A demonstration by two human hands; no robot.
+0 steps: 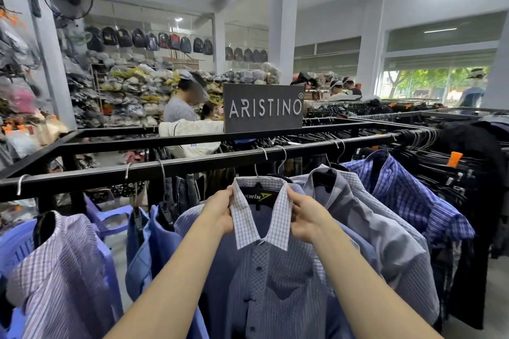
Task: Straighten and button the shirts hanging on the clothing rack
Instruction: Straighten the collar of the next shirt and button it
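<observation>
- The blue checked cotton shirt with the white grid collar [261,231] hangs in the middle of the long black metal rack bar [192,165], between other shirts.
- The left hand [219,213] pinches the left collar flap, and the right hand [305,216] pinches the right flap.
- Some dark buttons look done up; the placket still puckers lower down.
- A hard pull could slide the shirt off its black plastic hanger [259,195].
- It might also bump the pale grey shirt [366,217] just beside it.
</observation>
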